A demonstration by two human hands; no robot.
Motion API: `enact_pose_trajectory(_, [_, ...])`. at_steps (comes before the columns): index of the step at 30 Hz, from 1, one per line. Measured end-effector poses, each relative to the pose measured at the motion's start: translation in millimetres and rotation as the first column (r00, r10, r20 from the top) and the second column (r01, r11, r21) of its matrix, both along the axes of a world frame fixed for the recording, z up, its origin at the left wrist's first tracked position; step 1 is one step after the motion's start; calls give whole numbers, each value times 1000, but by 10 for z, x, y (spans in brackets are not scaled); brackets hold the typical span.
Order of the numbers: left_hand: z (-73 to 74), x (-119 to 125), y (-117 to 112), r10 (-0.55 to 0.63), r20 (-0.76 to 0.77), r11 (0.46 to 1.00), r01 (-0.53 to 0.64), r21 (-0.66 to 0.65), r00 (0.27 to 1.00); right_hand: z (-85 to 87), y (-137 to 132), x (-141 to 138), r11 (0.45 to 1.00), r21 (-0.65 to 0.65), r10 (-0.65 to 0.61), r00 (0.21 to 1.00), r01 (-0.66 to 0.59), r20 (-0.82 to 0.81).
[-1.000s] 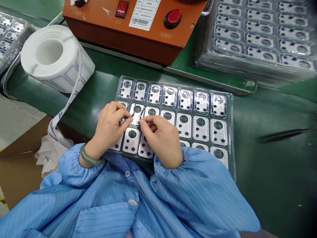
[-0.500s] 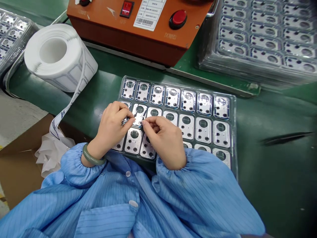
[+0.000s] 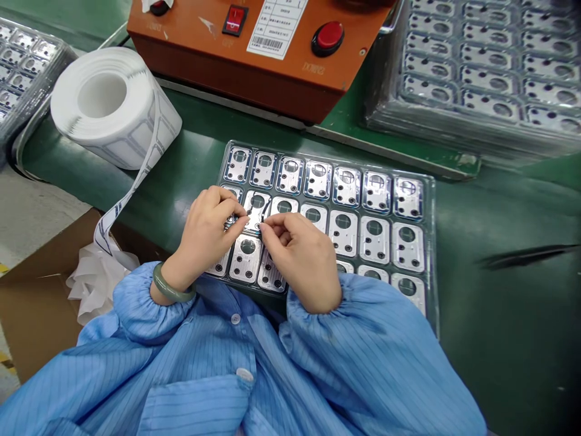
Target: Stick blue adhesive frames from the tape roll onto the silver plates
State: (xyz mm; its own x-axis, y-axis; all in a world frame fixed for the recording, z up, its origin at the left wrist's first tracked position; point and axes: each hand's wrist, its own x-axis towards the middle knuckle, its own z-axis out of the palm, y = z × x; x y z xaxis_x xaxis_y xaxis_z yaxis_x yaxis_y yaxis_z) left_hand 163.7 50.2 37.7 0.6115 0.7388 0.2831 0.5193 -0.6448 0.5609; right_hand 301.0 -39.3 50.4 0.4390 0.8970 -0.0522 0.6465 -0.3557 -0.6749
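Left hand [image 3: 204,236] clenched in a tight pinch over the clear plastic tray [image 3: 433,290], fingertips closed on a small metal piece [image 3: 230,221], too small to identify. Right hand [image 3: 302,257] curled, fingertips [image 3: 267,225] against the lower corner of a rectangular metal plate [image 3: 252,217]; any actual grip there impossible to tell. Thin dark strip [image 3: 264,211] lying curved across that plate's right side.

Plate seated in the tray's second row, second slot from the left. Long axis running roughly away from the body, slight lean. Position between the two hands and just beyond them, right fingertips touching, left-hand pinch just beside its left edge. Neither hand clearly nearer.

Rows of similar holed plates filling the rest of the tray. Beyond the tray, an orange control box [image 3: 254,54] with a red switch and red button. Far left of the tray, a white label roll [image 3: 113,109], its label strip [image 3: 118,215] trailing down toward a cardboard box [image 3: 40,309]. Far right, a stack of loaded trays [image 3: 476,66]. Jade bangle [image 3: 172,286] on the left wrist; blue striped smock [image 3: 227,375] below the tray's near edge.
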Motion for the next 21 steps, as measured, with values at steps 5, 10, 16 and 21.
enact_pose_trajectory(5, [2,0,-5,3,-5,1000,-3,7,1000,7,9,-11,999,-38,3,1000,-3,19])
enact_pose_trajectory(10, [0,1,-5,5,-2,1000,-5,8,1000,37,40,22,993,-112,53,997,-47,50])
enact_pose_trajectory(16, [-5,-4,1,7,-4,1000,-7,11,1000,71,99,27,987,-155,30,1000,-31,-8])
enact_pose_trajectory(21, [-35,-18,8,14,21,1000,-15,21,1000,48,92,38,992,-115,40,998,-46,-58])
